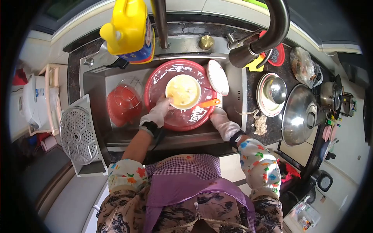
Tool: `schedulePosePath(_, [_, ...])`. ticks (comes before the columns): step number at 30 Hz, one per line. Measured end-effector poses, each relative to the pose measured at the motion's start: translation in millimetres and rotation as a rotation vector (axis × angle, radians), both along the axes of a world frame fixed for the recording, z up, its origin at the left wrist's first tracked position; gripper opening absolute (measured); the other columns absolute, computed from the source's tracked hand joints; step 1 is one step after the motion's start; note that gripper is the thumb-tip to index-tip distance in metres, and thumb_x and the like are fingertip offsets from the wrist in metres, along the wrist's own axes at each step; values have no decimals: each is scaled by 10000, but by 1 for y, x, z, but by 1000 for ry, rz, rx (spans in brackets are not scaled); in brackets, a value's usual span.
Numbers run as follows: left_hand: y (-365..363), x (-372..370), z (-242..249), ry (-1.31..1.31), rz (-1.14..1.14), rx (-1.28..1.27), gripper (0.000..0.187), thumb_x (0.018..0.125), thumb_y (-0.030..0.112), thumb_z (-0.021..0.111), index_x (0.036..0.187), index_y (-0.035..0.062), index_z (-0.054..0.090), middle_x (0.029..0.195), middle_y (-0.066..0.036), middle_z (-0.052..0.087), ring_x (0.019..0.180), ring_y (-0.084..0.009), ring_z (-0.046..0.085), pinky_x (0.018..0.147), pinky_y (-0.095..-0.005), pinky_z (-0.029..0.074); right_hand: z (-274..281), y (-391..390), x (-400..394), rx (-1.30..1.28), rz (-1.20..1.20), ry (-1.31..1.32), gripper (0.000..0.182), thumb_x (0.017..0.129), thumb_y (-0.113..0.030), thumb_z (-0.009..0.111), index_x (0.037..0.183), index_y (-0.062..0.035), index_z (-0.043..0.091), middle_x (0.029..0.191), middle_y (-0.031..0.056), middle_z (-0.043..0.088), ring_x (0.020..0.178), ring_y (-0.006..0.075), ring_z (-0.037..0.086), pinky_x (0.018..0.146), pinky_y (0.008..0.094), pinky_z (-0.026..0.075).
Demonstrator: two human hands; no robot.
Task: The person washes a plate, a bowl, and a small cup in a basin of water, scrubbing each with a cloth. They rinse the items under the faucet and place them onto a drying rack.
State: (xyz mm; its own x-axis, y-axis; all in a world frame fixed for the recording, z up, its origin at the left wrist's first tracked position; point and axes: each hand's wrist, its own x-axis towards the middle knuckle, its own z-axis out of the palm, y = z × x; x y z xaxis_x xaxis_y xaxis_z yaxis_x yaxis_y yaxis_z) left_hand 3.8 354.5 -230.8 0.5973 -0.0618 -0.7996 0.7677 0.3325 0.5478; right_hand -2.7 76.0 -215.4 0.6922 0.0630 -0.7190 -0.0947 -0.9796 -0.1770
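Observation:
A red basin (155, 77) of water sits in the steel sink. In it is a white bowl (186, 106) with yellowish, cloudy contents. My left hand (160, 108), in a thin translucent glove, grips the bowl's left edge, the thumb at the rim. My right hand (222, 119), also gloved, is beside the basin's lower right rim; its fingers are mostly hidden, so its hold cannot be made out. Just above it lies a utensil with an orange handle (210, 103), its other end hidden at the bowl. A white bowl with a red rim (217, 77) leans against the basin's right side.
A red colander (122, 105) with a wire rack lies at the sink's left. A yellow jug (130, 31) and the dark faucet (248, 54) stand behind. On the right counter are stacked dishes (271, 95), a large metal lid (299, 116) and a crumpled rag (259, 124).

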Motion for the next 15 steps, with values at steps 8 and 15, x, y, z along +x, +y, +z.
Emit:
schedulePosePath(8, [11,-8,41,-158,84,-237,581,800,32,404,1363,-20,271,1320,-175,423,1211,-284,451,1019,-368,383,87,17,36,-30,101,231,375,844,-337,609,1059,-30,594,936,111,647,789,229,626,706,347,493])
schedulePosePath(15, [17,-15,45,-213,146,-365,597,787,106,440,1350,-24,291,1336,-160,411,1245,-269,406,1055,-350,317,70,-19,53,981,-1152,535,598,911,-562,365,1137,-27,505,1036,120,624,916,222,624,799,348,512])
